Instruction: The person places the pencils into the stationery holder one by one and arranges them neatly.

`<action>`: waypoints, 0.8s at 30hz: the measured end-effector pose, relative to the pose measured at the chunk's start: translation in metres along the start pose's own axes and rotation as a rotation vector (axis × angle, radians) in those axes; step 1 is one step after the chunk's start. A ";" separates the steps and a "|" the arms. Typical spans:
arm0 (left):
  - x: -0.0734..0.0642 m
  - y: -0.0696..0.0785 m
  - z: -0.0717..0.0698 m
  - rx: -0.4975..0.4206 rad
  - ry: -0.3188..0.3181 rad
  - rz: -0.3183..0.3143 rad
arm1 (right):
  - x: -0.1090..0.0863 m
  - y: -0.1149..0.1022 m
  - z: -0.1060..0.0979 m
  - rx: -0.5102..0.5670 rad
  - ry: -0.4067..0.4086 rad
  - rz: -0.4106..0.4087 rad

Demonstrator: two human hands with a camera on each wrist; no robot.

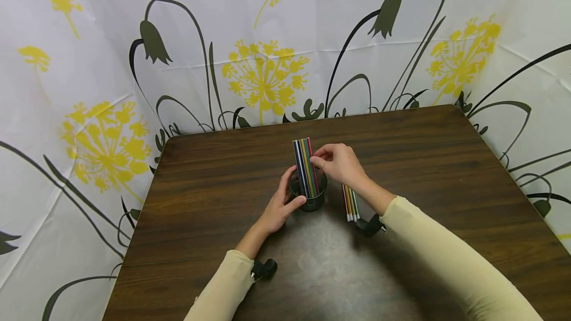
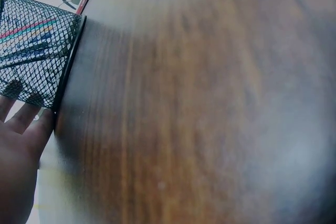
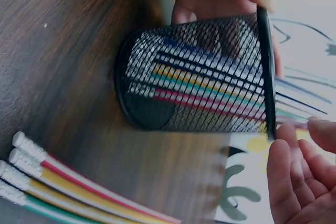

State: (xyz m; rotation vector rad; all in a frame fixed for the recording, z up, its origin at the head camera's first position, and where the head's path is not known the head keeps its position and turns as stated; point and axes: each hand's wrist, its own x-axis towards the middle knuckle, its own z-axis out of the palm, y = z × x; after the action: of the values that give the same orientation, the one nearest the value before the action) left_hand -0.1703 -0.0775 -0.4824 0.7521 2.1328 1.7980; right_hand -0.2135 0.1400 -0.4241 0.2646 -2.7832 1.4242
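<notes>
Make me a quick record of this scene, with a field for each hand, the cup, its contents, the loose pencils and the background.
Left hand: grips the mesh cup's side
Right hand: pinches the red pencil
Mesh cup: black, on the brown table
Cup contents: several pencils, ends above rim
Loose pencils: four visible, right of cup
Background: white, floral

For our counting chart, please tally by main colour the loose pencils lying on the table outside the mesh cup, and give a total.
Red pencil: 1
Yellow pencils: 2
Green pencil: 1
Total: 4 loose pencils
</notes>
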 end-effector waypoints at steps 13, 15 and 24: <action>-0.001 0.001 0.001 0.007 0.010 -0.006 | -0.005 0.081 -0.028 -0.005 -0.027 0.281; -0.001 0.000 0.001 0.003 0.010 -0.002 | -0.007 0.094 -0.029 -0.022 -0.070 0.327; -0.001 0.001 0.000 0.001 0.000 0.013 | -0.010 0.116 -0.027 0.003 -0.112 0.336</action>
State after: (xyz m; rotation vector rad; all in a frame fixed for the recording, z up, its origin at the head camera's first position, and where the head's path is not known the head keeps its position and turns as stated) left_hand -0.1692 -0.0776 -0.4817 0.7676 2.1340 1.8035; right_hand -0.2234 0.2299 -0.5026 -0.1371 -3.0288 1.5152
